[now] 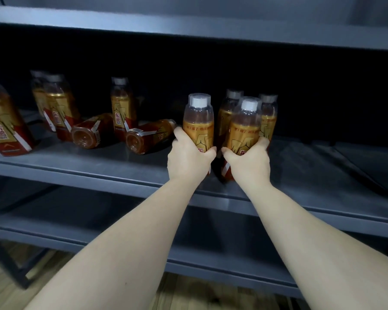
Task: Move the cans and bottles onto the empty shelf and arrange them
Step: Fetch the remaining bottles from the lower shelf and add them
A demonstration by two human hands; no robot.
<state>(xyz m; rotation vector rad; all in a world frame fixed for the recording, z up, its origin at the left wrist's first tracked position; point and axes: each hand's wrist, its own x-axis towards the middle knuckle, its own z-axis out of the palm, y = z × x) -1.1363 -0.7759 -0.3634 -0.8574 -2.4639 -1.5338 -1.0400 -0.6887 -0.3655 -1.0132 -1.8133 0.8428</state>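
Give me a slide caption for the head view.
Left hand grips the left bottle, right hand the right bottle, upright on the shelf; two fallen bottles lie nearby.

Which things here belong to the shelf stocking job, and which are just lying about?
Job:
- left hand gripping the left front bottle
- right hand gripping the right front bottle
- rear bottles behind them
- toppled bottles on their sides
- standing bottles further left
- bottle shelf

Just there:
- upper shelf
- lower shelf
- wooden floor
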